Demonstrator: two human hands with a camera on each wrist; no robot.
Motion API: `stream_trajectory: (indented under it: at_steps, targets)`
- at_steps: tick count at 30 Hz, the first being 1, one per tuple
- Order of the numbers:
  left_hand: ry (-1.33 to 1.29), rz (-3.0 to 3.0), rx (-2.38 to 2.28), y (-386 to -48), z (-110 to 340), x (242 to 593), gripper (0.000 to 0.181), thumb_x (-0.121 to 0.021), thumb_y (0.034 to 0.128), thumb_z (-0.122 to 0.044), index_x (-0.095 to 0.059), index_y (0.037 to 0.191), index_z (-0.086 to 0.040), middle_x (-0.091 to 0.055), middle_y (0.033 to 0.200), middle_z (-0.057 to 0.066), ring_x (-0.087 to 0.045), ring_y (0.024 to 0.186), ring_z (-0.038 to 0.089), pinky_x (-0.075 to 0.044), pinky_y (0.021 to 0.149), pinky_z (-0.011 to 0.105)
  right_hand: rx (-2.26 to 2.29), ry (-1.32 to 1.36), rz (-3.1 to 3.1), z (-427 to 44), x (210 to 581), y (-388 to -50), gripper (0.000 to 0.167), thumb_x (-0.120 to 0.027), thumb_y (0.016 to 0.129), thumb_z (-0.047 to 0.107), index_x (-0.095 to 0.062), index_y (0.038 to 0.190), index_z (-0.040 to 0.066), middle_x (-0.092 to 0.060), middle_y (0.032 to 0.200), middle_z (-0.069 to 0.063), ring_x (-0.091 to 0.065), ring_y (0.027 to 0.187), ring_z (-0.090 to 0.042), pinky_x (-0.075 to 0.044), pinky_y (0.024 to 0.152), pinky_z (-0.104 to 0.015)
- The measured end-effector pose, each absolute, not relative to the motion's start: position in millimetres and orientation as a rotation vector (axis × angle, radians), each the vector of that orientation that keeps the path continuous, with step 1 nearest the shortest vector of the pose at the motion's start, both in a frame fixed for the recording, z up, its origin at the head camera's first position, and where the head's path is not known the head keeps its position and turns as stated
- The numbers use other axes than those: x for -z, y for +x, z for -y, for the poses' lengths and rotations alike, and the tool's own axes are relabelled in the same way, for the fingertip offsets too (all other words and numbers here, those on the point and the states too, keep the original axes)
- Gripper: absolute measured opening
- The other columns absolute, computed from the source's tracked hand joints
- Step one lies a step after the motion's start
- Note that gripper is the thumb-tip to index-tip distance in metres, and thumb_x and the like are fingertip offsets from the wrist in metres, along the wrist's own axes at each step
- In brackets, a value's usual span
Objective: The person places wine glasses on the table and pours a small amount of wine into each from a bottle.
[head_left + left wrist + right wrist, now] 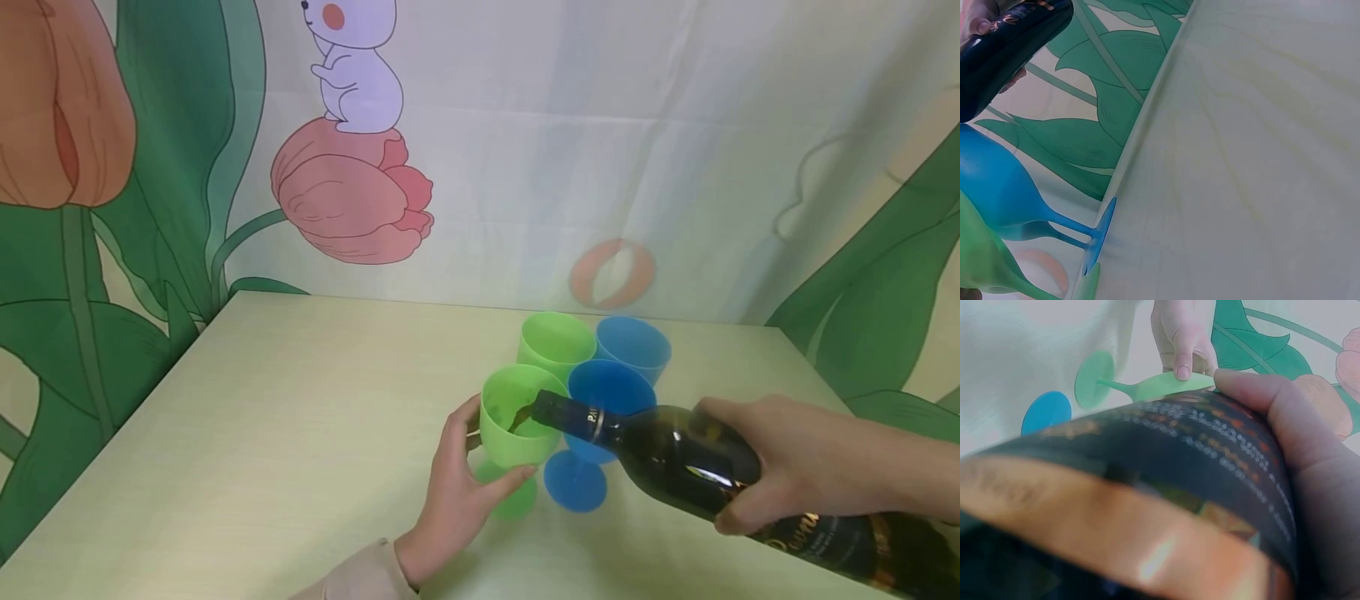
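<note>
My left hand (456, 493) holds the near green goblet (521, 452) by its bowl, thumb in front and fingers round the far side. My right hand (795, 460) grips a dark wine bottle (678, 462) around its body. The bottle tilts down to the left, its mouth just over the goblet's rim. A dark reddish-brown streak of liquid shows inside the green bowl below the mouth. In the right wrist view the bottle's label (1210, 456) fills the foreground, with the left thumb (1183, 362) on the green goblet behind it.
A dark blue goblet (611, 387) stands right beside the held one, partly behind the bottle neck. Behind them are another green goblet (557, 337) and a lighter blue goblet (636, 343). All are on a pale table (300, 433) before a printed cloth backdrop (525, 167).
</note>
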State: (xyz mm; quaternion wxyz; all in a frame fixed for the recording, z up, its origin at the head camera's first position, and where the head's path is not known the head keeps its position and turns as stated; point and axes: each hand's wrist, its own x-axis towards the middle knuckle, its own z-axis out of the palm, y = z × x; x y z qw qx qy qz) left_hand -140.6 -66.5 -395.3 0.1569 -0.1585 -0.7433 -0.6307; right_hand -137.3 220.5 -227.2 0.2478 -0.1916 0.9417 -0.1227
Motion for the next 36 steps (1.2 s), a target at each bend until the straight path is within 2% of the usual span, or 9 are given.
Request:
stream_trajectory:
  at_steps: [36]
  targets:
    - [-0.445,2.143,1.780,-140.4,65.9,396.2,0.086,-0.084,0.0724,-0.019,-0.036,0.144,-0.020,-0.048,0.137,-0.003,-0.048,0.124,0.015,-0.047,0.100,0.034,0.317,-0.503,-2.567,-219.1,224.9,-137.5,0.056,-0.080,0.067,0.038,-0.051,0.110,0.016,-0.062,0.079,0.006,-0.060,0.066,-0.007,-0.051,0.053,-0.023]
